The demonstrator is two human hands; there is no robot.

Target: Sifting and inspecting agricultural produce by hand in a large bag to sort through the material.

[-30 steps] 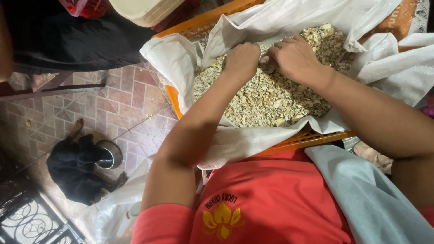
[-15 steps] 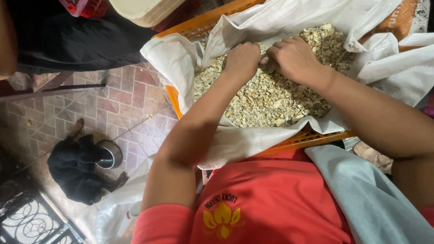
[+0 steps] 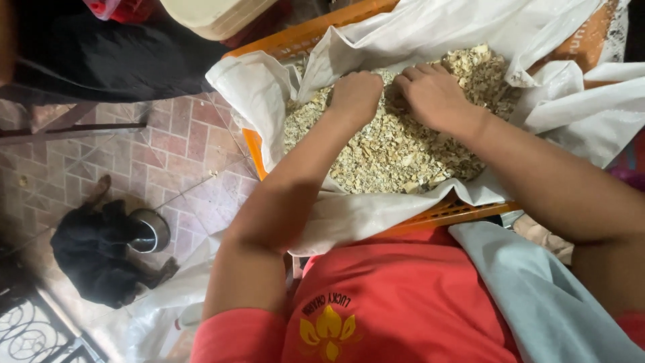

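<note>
Chips (image 3: 396, 148) of pale dried stuff filled our cloth-lined orange crate (image 3: 430, 216). Our left hand (image 3: 356, 94) was fisted in them. Our right hand (image 3: 433, 94) curled, fingertips buried.

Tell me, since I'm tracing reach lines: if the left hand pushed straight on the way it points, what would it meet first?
The left hand already rests knuckles-down in the pale dried chips. Going straight on, it would likely meet more chips, then the white sack lining against the orange crate; depth is unclear.
</note>
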